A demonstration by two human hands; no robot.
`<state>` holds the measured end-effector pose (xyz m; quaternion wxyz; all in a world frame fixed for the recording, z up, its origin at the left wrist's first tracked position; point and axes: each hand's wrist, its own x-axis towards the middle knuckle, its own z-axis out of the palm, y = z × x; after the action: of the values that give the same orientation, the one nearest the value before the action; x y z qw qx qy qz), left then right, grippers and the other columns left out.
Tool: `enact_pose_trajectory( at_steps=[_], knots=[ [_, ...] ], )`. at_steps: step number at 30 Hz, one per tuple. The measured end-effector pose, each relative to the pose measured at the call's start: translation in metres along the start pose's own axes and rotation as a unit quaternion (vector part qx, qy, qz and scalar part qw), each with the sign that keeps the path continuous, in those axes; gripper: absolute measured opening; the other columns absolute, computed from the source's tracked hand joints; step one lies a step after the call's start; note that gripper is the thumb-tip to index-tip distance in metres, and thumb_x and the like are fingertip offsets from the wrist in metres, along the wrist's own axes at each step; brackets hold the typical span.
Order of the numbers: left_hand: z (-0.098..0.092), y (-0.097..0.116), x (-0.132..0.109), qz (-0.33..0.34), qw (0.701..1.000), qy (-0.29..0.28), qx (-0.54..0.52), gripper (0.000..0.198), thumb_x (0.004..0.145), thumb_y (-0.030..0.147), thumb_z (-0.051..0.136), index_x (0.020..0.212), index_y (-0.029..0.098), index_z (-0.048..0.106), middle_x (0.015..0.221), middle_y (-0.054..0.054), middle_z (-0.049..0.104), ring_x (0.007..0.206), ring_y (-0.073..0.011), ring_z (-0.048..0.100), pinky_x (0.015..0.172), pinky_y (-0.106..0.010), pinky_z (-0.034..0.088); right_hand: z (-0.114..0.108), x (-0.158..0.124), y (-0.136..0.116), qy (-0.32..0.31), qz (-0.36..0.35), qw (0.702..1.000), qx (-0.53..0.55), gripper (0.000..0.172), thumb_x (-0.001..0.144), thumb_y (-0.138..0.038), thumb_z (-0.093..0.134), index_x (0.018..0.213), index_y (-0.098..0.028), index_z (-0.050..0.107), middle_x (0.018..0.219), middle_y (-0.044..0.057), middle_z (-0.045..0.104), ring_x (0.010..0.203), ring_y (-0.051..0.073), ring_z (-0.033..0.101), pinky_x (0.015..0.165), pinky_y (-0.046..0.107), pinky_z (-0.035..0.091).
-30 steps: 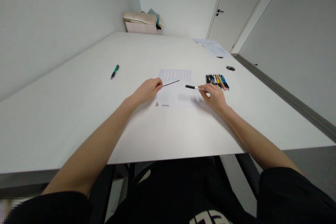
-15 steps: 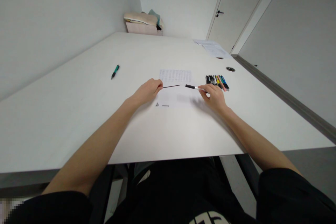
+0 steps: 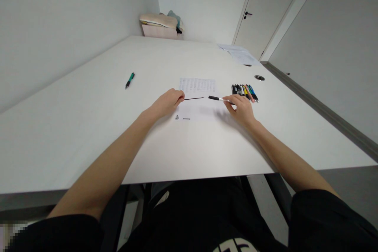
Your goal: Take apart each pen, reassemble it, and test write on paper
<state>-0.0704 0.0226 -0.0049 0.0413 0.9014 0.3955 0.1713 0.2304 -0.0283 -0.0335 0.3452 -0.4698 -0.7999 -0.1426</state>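
My left hand (image 3: 167,102) pinches a thin black pen refill (image 3: 194,98), which points right, level above a printed sheet of paper (image 3: 197,85). My right hand (image 3: 241,108) grips a pen barrel (image 3: 217,98), white with a black grip, its open end facing left toward the refill's tip. The refill's tip sits just short of the barrel's mouth. Two small pen parts, a tip piece (image 3: 176,117) and a spring (image 3: 186,118), lie on the paper just below my left hand.
A row of several coloured pens (image 3: 244,91) lies right of the paper beside my right hand. A green pen (image 3: 129,80) lies alone at the left of the white table (image 3: 88,126). Papers (image 3: 239,53) and a cable hole (image 3: 259,77) are at the far right.
The refill in my left hand has swung down from a slanted pose to level and moved right, closing the gap to the barrel. My right hand has barely moved.
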Motion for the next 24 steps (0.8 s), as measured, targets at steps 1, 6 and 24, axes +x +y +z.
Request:
enact_pose_trajectory(
  at_steps=[1,6,24],
  knots=[
    [0.000,0.001,0.000,0.002,1.000,0.002,-0.006,0.023,0.086,0.025,0.037,0.083,0.015,0.057,0.082,-0.008,0.061,0.080,-0.0196,0.052,0.071,-0.031,0.040,0.000,0.000,0.000,0.000,-0.002,1.000,-0.001,0.021,0.089,-0.028,0.044,0.095,-0.021,0.063,0.089,0.005,0.067,0.075,0.016,0.061,0.070,0.031,0.041],
    [0.002,0.009,0.001,-0.009,0.997,0.019,-0.078,0.020,0.083,0.026,0.043,0.088,0.016,0.059,0.086,-0.006,0.063,0.082,-0.0174,0.055,0.076,-0.030,0.042,0.001,0.000,-0.003,-0.013,-0.021,1.000,-0.002,0.020,0.089,-0.027,0.045,0.095,-0.021,0.063,0.089,0.005,0.067,0.079,0.016,0.061,0.072,0.031,0.040],
    [0.015,0.031,0.004,-0.084,0.952,0.039,-0.292,0.021,0.073,0.026,0.057,0.089,0.015,0.064,0.082,-0.005,0.066,0.075,-0.0125,0.059,0.066,-0.026,0.044,0.004,0.001,-0.019,-0.029,-0.069,0.997,0.023,0.019,0.089,-0.027,0.045,0.097,-0.022,0.062,0.092,0.004,0.068,0.082,0.015,0.062,0.072,0.030,0.039]
  ],
)
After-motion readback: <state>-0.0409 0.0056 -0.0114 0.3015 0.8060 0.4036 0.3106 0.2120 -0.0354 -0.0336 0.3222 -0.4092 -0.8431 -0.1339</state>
